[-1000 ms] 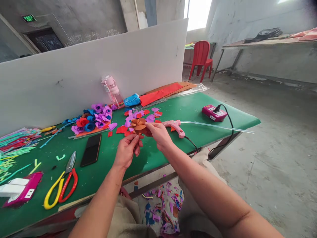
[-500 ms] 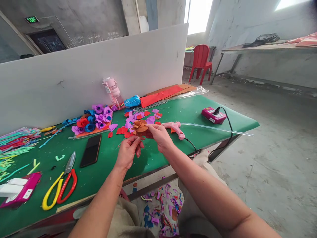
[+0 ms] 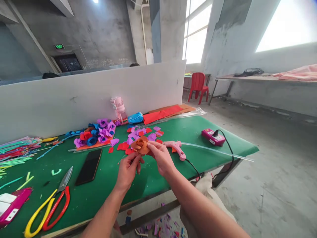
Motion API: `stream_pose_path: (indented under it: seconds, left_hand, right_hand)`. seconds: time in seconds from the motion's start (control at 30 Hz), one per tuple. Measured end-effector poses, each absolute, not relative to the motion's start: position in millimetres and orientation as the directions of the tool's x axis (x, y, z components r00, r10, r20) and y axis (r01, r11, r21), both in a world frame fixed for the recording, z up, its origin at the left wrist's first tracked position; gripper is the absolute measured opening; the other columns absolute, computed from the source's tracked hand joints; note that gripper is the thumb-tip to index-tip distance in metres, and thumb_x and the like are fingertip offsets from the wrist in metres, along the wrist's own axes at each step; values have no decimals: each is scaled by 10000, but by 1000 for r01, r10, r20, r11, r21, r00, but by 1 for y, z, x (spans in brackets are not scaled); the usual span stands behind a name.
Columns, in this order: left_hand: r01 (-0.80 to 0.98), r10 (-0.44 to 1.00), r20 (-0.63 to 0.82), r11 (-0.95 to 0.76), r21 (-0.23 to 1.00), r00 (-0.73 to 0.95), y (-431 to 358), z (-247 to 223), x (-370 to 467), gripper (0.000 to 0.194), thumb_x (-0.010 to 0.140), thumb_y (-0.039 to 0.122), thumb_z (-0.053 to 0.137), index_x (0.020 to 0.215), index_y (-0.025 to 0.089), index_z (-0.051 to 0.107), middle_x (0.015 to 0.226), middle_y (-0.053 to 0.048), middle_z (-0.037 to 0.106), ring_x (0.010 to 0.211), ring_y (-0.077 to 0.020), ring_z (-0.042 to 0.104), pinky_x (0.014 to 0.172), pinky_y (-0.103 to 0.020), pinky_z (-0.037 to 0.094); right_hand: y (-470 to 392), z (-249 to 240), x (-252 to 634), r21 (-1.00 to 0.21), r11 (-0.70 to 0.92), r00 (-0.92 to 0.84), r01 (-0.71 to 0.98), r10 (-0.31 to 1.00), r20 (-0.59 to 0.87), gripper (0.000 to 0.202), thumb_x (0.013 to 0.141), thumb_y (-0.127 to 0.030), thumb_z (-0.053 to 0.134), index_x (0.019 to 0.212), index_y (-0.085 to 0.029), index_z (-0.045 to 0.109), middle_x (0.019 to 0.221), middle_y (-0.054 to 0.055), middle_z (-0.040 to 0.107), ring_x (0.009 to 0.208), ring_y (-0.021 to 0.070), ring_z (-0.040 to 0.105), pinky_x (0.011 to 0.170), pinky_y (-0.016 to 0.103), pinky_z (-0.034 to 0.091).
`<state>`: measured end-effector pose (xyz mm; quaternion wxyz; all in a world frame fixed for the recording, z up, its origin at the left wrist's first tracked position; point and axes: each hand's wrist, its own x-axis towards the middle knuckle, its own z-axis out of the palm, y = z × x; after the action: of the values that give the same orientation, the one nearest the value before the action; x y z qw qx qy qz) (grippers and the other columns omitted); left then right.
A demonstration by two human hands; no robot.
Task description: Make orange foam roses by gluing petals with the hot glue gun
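Observation:
An orange-brown paper flower [image 3: 140, 145] is held up over the green table, its spiral centre facing the camera. My left hand [image 3: 128, 170] pinches it from below, with fingers curled under the bloom. The fingers of my right hand [image 3: 159, 155] close on a petal at its right side. Behind the flower lie loose purple petals [image 3: 135, 133] and red petals [image 3: 122, 146]. A pink glue gun [image 3: 177, 148] with a clear glue stick rests right of my right hand. Purple, blue and red finished flowers [image 3: 95, 134] are heaped at the left.
Scissors [image 3: 60, 195], a phone [image 3: 89, 166] and coloured stems [image 3: 18, 150] lie on the left. A magenta power strip [image 3: 213, 137] with a black cable sits right. A pink bottle [image 3: 119, 107] stands by the white partition [image 3: 74, 99]. Scraps litter the floor.
The view has tilted up, so the table things sit lower in the picture. The flower has turned to show its spiral centre; both hands still hold it.

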<state>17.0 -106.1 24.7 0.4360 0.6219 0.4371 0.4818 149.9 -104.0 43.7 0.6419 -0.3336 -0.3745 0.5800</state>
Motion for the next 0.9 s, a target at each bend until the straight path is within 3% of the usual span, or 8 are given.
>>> stream_pose_path:
  seconds: [0.2,0.6,0.9]
  left_hand:
    - [109,956,272,-284,953,107,-107,24,16,282,802,414,586,690,167,664,530,15,576,400,-82,440,426,-209,334]
    - [123,947,309,-318,940,88,-109,23,13,249,814,381,573,748,176,699,610,0,613,418,-83,445,449,-216,351]
    - [168,949,284,-304,938,134,-111,25,12,275,818,384,563,677,172,670,448,36,496,414,-94,430,463,-214,330]
  right_hand:
    - [-109,44,149,-887,128,48,-445,992,119,268,728,-423,631,759,-176,729,721,21,653,688,143,540,679,251,431]
    - [-109,42,149,-808,66,14,-586,997,71,210,696,-404,639,643,-202,643,688,4,603,690,157,528,670,263,427]
    - [-106,41,152,-877,104,21,-469,994,107,295,727,-473,661,638,-192,640,605,-16,551,595,125,447,587,241,356]
